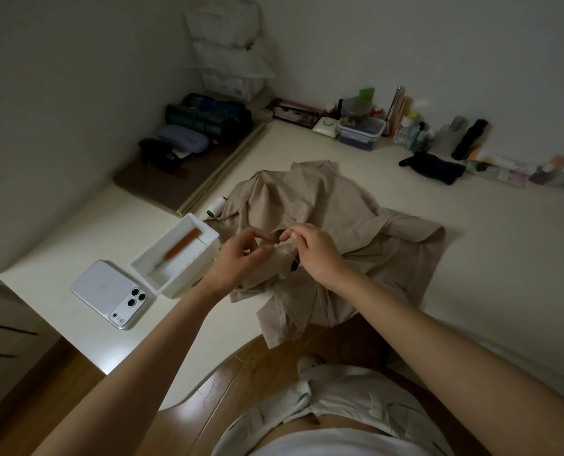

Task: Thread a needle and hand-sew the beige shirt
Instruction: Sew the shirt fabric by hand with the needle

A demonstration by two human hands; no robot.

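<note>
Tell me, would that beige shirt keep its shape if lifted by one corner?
Probably not: the beige shirt lies in soft crumpled folds and droops over the table edge, so it looks floppy. The cloth seems thin, so likely light. Pushed, it would probably bunch up rather than slide whole.

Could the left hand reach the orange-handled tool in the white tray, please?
Probably yes: the tool lies uncovered in the open tray just beside the left hand, though it is busy pinching thread.
</note>
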